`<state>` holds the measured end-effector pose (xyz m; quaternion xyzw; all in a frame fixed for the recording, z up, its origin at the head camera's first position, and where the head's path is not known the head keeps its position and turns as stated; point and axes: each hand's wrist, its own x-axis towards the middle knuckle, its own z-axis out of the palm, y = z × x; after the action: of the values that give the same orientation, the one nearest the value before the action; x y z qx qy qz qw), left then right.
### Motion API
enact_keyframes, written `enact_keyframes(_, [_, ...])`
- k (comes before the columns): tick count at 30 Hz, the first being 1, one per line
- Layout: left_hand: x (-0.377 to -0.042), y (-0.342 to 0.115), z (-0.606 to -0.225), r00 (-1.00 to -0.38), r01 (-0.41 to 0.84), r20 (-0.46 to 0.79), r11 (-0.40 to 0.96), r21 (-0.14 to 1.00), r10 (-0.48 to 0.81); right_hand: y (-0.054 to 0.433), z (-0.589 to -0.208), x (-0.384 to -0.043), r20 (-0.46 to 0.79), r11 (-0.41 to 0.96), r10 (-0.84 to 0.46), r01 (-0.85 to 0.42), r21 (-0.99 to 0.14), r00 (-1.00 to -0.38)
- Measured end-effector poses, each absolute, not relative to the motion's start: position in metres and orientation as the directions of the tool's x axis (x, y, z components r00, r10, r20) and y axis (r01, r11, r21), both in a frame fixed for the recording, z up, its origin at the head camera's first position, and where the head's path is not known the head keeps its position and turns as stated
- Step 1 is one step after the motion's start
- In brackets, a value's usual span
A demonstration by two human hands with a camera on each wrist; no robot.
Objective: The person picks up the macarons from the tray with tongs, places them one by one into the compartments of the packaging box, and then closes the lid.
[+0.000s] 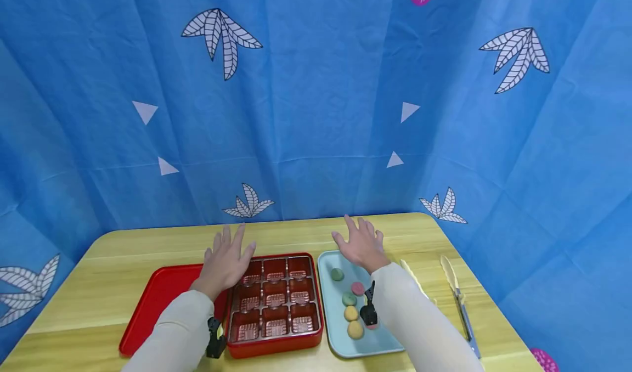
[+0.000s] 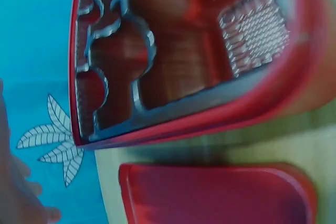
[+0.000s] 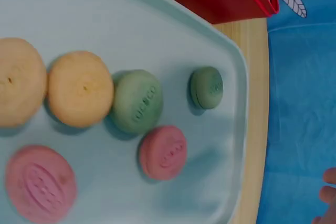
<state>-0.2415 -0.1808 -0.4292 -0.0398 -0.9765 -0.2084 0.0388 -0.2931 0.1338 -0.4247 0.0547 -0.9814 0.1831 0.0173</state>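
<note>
A red box with a brown plastic insert of several square compartments stands mid-table. My left hand hovers over the box's left edge and the red lid, fingers spread and holding nothing. My right hand, also spread and holding nothing, is above the far end of a pale blue tray. On that tray lie green macarons, yellow macarons and pink macarons. My right forearm hides part of the tray in the head view.
Right of the tray lie tongs with cream tips and grey handles. Another cream-coloured utensil is partly covered by my right sleeve. A blue patterned curtain hangs behind the wooden table.
</note>
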Motion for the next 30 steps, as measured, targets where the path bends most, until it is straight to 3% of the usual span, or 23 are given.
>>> enact_keyframes(6, [-0.225,-0.18,-0.437,-0.992,0.118,0.101,0.868,0.481,0.079,0.137,-0.43,-0.279,0.077,0.892,-0.1,-0.124,-0.435,-0.992])
enact_keyframes(19, [-0.203,-0.173,-0.452,-0.997,0.072,0.065,0.718,0.692,0.038,0.148,-0.442,-0.26,0.115,0.875,-0.065,-0.112,-0.471,-0.991])
enact_keyframes(30, [-0.188,-0.168,-0.462,-0.999,0.046,0.024,0.644,0.763,0.044,0.166,-0.449,-0.241,0.124,0.857,-0.006,-0.069,-0.511,-0.992])
